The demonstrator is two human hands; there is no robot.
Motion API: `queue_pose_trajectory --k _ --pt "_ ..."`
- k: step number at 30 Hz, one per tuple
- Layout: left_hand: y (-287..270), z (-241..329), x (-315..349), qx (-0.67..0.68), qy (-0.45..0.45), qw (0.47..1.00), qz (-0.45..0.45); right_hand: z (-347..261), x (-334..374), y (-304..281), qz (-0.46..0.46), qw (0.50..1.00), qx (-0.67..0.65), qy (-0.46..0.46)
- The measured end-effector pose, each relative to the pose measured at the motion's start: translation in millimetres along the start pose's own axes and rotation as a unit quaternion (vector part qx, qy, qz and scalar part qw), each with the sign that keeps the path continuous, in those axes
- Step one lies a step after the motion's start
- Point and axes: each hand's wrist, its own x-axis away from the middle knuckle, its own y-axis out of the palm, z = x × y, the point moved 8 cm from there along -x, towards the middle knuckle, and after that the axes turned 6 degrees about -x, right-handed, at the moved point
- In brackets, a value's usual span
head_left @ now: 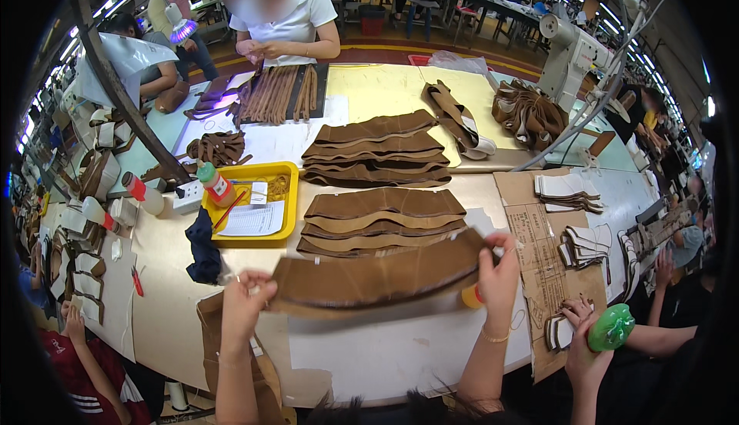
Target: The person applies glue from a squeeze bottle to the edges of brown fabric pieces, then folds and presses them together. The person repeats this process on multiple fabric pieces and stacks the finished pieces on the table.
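Observation:
Between my two hands a long curved brown leather piece (377, 271) is stretched out above the table, its dark edge facing me. My left hand (248, 296) pinches its left end, and my right hand (497, 265) grips the right end. Just beyond it lies a row of overlapping brown leather pieces (385, 208), with a second row of similar pieces (377, 146) farther back. Partly hidden behind the held piece and my right hand is a small container with an orange-yellow part (472, 296). More brown leather (212, 332) hangs at the table's near edge by my left forearm.
A yellow tray (290, 217) on the left holds a green-capped bottle (215, 185), a red pen and paper. Dark blue cloth (203, 252) lies beside it. Cardboard (531, 259) with stacked pieces is at right, where a co-worker's hand holds a green bottle (612, 328). Another person works opposite.

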Motion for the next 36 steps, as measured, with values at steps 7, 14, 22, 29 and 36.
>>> queue_pose_trajectory --k 7,14,22,29,36 --pt "-11.4 -102.0 52.6 -0.076 -0.14 0.987 0.008 21.7 70.3 56.8 -0.174 0.971 0.157 -0.056" --pt "-15.0 -44.4 36.6 -0.374 0.05 0.924 0.057 2.9 74.5 51.6 -0.192 0.964 0.144 -0.111" --pt "9.1 -56.6 -32.9 -0.226 0.041 0.973 0.008 -51.3 -9.9 -66.0 -0.079 0.989 -0.119 -0.05" --pt "48.6 -93.1 -81.8 0.125 -0.135 0.982 -0.044 146.3 -97.6 -21.8 -0.251 0.928 -0.101 0.257" --pt "59.0 -81.0 -80.2 -0.018 -0.161 0.987 -0.012 218.7 -88.0 54.8 -0.301 0.856 -0.121 0.403"
